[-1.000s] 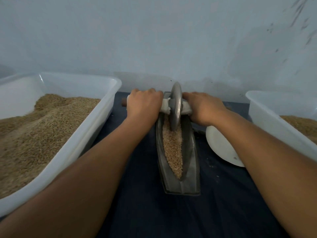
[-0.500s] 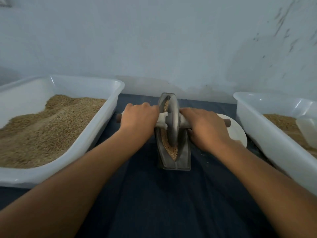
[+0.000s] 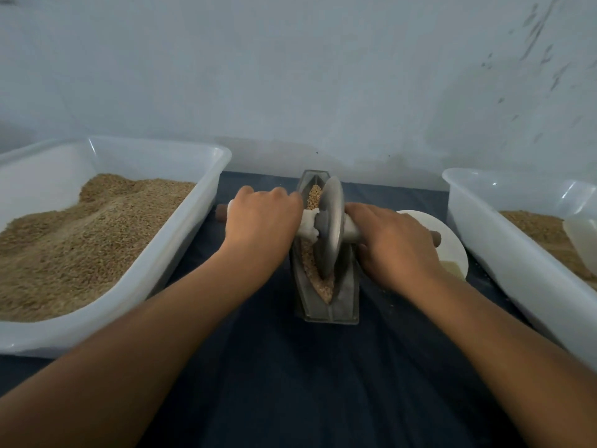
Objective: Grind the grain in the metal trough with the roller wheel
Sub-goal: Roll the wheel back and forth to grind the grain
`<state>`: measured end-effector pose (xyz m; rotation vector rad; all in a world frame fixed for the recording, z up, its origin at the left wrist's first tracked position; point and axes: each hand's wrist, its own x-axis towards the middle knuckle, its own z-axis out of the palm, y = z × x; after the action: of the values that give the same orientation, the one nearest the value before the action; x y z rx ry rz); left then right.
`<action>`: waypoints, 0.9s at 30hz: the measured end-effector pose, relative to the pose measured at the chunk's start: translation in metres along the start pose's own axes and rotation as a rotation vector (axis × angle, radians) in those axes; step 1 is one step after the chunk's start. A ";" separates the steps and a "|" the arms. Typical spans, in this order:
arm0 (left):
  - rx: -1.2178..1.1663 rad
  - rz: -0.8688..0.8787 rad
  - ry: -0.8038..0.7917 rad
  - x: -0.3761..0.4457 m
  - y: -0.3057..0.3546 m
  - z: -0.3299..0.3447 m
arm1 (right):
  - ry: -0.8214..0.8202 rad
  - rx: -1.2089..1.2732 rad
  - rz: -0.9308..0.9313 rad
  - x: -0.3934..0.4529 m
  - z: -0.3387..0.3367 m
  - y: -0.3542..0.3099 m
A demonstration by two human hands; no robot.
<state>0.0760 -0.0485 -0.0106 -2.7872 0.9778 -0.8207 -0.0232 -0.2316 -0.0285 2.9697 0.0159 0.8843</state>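
Both hands clamp the axle, left hand (image 3: 261,218) at 9 o'clock of the wheel (image 3: 332,227), right hand (image 3: 392,240) at 3. Grain (image 3: 314,197) in the trough (image 3: 347,299) looks mostly whole; much grinding left, I judge.

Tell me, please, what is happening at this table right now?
A person is grinding grain in a narrow metal trough with a roller wheel. The left hand and right hand each grip one end of the wheel's axle handle, with the disc standing in the trough's groove among the grain. A white tub heaped with grain sits to the left, another tub to the right, and a white plate lies beyond the right hand.
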 end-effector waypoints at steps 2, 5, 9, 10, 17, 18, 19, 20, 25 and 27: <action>0.004 -0.004 0.004 0.010 -0.002 0.011 | -0.040 -0.030 0.005 0.012 0.007 0.006; -0.022 -0.025 0.019 0.026 -0.007 0.028 | -0.043 -0.083 -0.024 0.034 0.016 0.013; -0.040 -0.054 0.085 0.045 -0.009 0.042 | -0.144 -0.086 0.008 0.070 0.027 0.028; -0.033 -0.056 0.097 0.050 -0.009 0.044 | -0.169 -0.089 0.013 0.077 0.029 0.031; -0.022 -0.052 0.111 0.064 -0.012 0.049 | -0.213 -0.081 0.034 0.092 0.034 0.038; -0.022 -0.054 0.111 0.063 -0.012 0.048 | -0.209 -0.091 0.042 0.091 0.034 0.037; -0.021 -0.058 0.108 0.060 -0.012 0.047 | -0.207 -0.104 0.049 0.088 0.034 0.035; -0.020 -0.061 0.102 0.057 -0.011 0.046 | -0.207 -0.114 0.054 0.085 0.034 0.033; -0.011 -0.048 0.036 0.035 -0.007 0.026 | -0.168 -0.079 0.067 0.054 0.022 0.021; 0.011 -0.035 0.010 0.025 -0.003 0.017 | -0.137 -0.053 0.046 0.039 0.015 0.015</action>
<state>0.1026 -0.0630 -0.0128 -2.8012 0.9264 -0.8425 0.0172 -0.2466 -0.0190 2.9851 -0.0796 0.6721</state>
